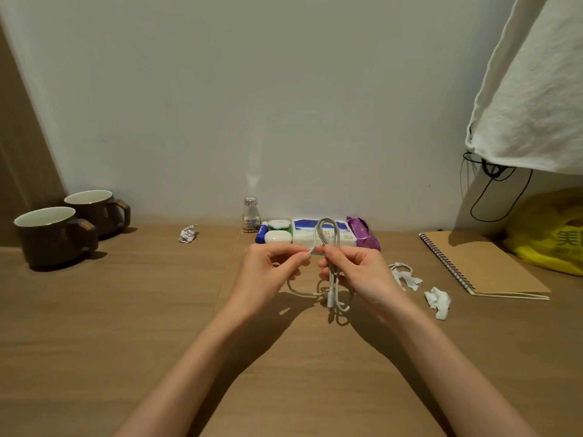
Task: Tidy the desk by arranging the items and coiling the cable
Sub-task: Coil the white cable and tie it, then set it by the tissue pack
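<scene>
A grey-white cable (325, 230) is folded into long loops above the middle of the wooden desk (126, 310). My right hand (353, 269) grips the bundle at its middle, one loop standing up above the fingers and the plug ends hanging below. My left hand (271, 269) pinches a free strand of the same cable just left of the bundle. Behind the hands, along the wall, sit a small glass bottle (250, 214), a blue tube (261, 233), a white earbud case (278, 237), a white and blue tissue pack (306, 234) and a purple packet (362, 233).
Two dark brown mugs (53, 236) stand at the far left. A crumpled wrapper (188, 234) lies left of centre. Right of my hands lie white paper scraps (437, 301) and a white tie (400, 271), then a spiral notebook (482, 266), a yellow bag (549, 234) and hanging white cloth (530, 89).
</scene>
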